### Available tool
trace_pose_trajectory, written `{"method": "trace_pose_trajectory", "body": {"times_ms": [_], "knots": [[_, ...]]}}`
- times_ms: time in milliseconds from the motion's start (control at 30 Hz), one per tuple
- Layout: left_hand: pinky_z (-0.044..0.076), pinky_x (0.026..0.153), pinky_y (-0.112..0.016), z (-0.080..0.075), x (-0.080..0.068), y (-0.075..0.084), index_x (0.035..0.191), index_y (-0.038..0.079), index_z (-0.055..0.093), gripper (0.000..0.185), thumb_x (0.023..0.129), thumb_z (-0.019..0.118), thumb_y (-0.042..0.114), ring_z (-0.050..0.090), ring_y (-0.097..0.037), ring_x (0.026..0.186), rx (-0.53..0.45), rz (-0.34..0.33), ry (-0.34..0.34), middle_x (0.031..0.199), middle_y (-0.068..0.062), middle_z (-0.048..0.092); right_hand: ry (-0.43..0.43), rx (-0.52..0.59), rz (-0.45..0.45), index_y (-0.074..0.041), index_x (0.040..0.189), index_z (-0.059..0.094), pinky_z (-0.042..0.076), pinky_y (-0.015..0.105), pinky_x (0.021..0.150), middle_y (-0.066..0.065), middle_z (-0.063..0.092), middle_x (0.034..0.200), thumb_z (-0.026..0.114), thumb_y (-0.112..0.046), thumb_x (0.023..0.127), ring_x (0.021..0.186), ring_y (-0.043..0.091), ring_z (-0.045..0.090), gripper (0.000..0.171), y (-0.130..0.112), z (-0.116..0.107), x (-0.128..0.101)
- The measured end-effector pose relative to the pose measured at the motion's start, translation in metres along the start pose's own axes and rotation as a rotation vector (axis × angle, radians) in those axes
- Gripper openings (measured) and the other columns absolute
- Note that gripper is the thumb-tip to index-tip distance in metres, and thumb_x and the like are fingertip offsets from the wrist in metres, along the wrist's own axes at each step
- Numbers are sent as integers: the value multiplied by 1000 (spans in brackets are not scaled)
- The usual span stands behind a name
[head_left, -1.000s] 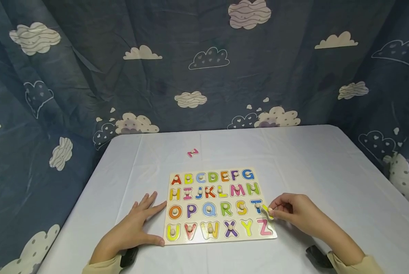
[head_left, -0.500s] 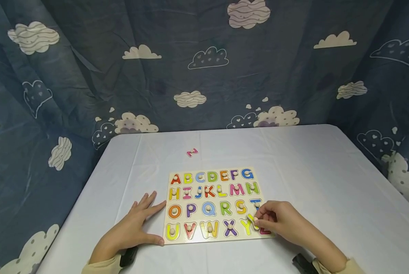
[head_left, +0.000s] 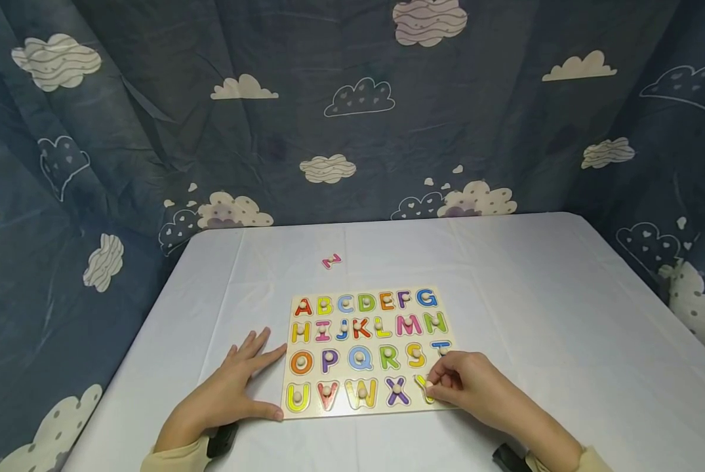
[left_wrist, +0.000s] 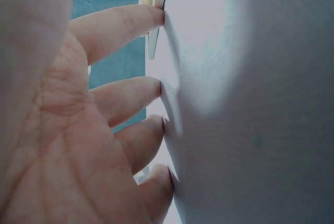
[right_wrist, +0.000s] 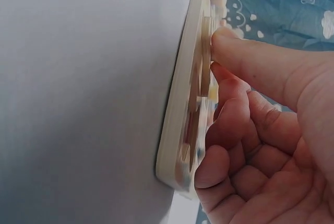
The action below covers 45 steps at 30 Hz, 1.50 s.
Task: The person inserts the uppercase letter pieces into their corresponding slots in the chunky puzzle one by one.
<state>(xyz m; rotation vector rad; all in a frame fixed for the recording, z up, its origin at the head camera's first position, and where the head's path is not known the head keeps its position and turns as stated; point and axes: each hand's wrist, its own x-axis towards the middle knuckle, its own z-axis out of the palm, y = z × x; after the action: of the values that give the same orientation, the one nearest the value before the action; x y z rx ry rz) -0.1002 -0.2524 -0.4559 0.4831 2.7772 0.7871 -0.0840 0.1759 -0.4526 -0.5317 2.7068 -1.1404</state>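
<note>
In the head view a wooden alphabet puzzle board [head_left: 352, 413] lies on the white table, most letters seated with round knobs. My right hand [head_left: 476, 387] pinches the yellow letter Y piece [head_left: 421, 382] by its knob, over the Y recess in the bottom row. In the right wrist view the Y piece [right_wrist: 206, 57] sits slightly proud of the board's face, thumb at its knob. My left hand [head_left: 231, 387] lies spread at the board's left edge, thumb and index fingertips right at it. The Z recess is hidden behind my right hand.
A pink letter Z piece [head_left: 331, 261] with a knob lies on the white table [head_left: 523, 282] beyond the board. A dark curtain [head_left: 352, 131] with cloud prints hangs behind the table. A black wrist device [head_left: 222, 440] is on the left wrist.
My right hand has carried the yellow Y from the board's right edge leftward, past the Z recess, to the Y recess. My left hand has stayed at the left edge.
</note>
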Motion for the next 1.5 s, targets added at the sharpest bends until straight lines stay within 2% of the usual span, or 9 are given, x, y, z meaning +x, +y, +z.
{"method": "trace_pose_trajectory", "body": {"times_ms": [300,633,833,1000,1200,1367,1500], "knots": [[10,131,-75,0,1,-1,159,20,55,114,61,99,58,12,-51,166,-3,-9,-6,178,-20,24,10,-21,-27,-20,83,71,42,15,58,-12,53,74,87,-16,89,68,-4,47,17,-3,4,1],[9,131,-75,0,0,0,159,20,55,114,61,99,58,12,-50,166,-5,-16,-10,178,-20,24,3,-43,4,-20,81,71,41,16,56,-13,53,70,91,-22,85,64,-3,47,20,-7,0,3],[9,130,-75,0,0,0,159,20,54,115,61,99,58,12,-51,166,-2,-15,-11,178,-20,24,2,-67,-15,-19,81,71,39,17,54,-11,53,67,86,-26,91,61,0,46,20,-18,-13,16],[10,131,-75,0,0,0,159,20,54,115,61,98,59,13,-50,166,3,-16,-14,178,-20,23,3,-91,-35,-17,81,72,36,18,56,-8,54,69,83,-23,94,65,4,46,18,-28,-17,46],[11,131,-75,-1,1,-3,160,20,54,115,61,98,61,14,-50,166,8,-7,-10,178,-20,23,16,-66,-31,-12,84,74,40,19,54,-4,61,69,80,-20,96,62,9,51,16,-34,-11,99],[11,131,-74,-1,1,-4,159,18,55,114,61,98,60,14,-50,166,-5,-5,-3,178,-20,24,82,-46,18,-8,90,77,40,24,50,0,61,67,79,-23,97,55,11,52,17,-43,-3,149],[10,132,-73,-1,1,-5,159,20,55,114,61,98,60,12,-48,167,-17,-17,-5,179,-18,23,139,-22,48,-7,94,78,41,25,54,-1,58,66,78,-26,98,58,12,51,19,-53,3,186]]}}
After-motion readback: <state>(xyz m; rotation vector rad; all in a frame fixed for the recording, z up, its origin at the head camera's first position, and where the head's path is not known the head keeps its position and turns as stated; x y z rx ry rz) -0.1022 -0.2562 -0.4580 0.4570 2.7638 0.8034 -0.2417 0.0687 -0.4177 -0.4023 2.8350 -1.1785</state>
